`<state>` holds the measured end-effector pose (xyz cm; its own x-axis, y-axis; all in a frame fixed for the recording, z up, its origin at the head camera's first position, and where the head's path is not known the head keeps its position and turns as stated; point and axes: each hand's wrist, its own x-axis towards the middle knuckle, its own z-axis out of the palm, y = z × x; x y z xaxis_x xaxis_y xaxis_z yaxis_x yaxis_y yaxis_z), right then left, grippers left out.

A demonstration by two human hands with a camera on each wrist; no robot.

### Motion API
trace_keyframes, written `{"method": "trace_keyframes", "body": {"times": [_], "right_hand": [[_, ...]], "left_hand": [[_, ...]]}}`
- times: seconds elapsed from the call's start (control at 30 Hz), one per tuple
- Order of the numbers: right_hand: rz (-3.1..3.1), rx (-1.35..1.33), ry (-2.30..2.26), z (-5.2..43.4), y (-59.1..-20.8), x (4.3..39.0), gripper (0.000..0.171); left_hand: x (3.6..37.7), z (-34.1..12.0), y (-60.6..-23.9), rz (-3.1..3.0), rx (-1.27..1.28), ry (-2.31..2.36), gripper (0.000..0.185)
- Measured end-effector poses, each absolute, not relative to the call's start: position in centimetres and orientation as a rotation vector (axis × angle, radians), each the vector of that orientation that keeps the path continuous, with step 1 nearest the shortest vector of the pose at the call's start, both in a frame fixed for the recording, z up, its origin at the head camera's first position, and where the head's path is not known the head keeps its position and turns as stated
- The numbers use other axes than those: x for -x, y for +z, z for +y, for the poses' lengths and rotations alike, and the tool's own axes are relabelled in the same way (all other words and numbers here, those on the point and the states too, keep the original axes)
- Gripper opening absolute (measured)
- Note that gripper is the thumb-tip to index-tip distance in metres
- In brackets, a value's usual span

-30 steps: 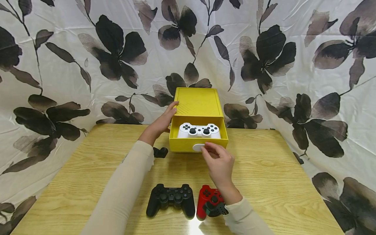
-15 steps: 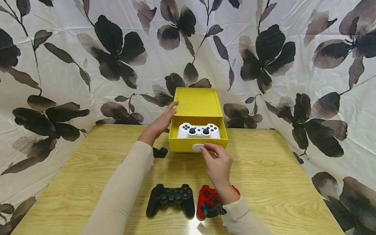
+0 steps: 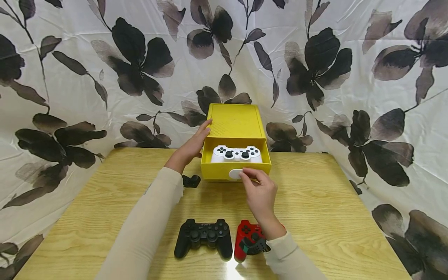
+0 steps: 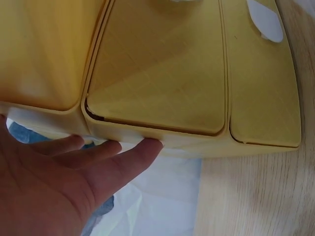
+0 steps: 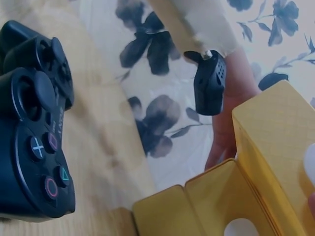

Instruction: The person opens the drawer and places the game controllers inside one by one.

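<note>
A yellow drawer box stands at the table's back, its top drawer pulled out. In that drawer sits a white game controller with black thumbsticks. My right hand pinches the white oval handle on the drawer front between thumb and fingers. My left hand lies along the box's left side, fingertips near the top edge. In the left wrist view, the left hand's extended fingers touch the box's side wall, beside the lower drawers' fronts.
A black game controller lies on the wooden table toward the front. Beside it is a red controller, partly covered by my right wrist and its black camera. A floral cloth hangs behind the table.
My right hand and the drawer handle have shifted very slightly toward the back. My left hand and the controllers on the table stay in place.
</note>
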<state>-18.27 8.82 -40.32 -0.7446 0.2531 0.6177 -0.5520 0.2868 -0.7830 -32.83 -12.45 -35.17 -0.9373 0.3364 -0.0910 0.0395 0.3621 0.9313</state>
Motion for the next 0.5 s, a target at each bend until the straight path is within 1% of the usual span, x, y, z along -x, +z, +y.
{"method": "trace_keyframes", "body": {"times": [0.5], "right_hand": [[-1.908, -0.259, 1.515, 8.9, -39.5, 19.7, 0.015]], "left_hand": [[32.3, -12.2, -34.5, 2.323, -0.328, 1.615, 0.052]]}}
